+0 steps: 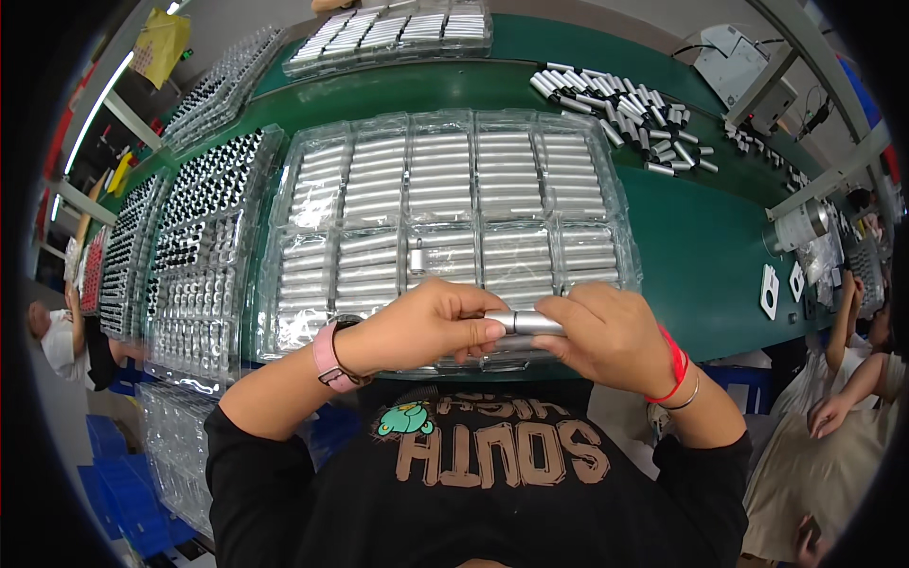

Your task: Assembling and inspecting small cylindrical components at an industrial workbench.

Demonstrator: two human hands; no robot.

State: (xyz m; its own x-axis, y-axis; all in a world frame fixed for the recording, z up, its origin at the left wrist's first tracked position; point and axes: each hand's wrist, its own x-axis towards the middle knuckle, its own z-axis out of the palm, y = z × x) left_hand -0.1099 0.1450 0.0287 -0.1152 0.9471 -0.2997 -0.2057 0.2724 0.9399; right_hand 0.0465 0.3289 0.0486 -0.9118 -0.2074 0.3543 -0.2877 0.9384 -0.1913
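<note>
A green workbench (pixel 701 246) fills the frame, with a clear tray of silver tubes (pixel 445 227) at centre. Your left hand (pixel 426 327) and right hand (pixel 606 331) both grip one silver tube (pixel 530 324), its long axis running left to right between them.

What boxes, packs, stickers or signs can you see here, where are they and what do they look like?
Clear plastic tray: middle of the green table, many compartments of silver tubes.
Second clear tray: far end, same silver tubes.
Clear trays of dark-tipped pieces: left side, in long rows.
Yellow bag or sheet: hanging top left.
White machine: top right, boxy.
Silver tube: held between left hand and right hand.
No readable sign or screen shows.
</note>
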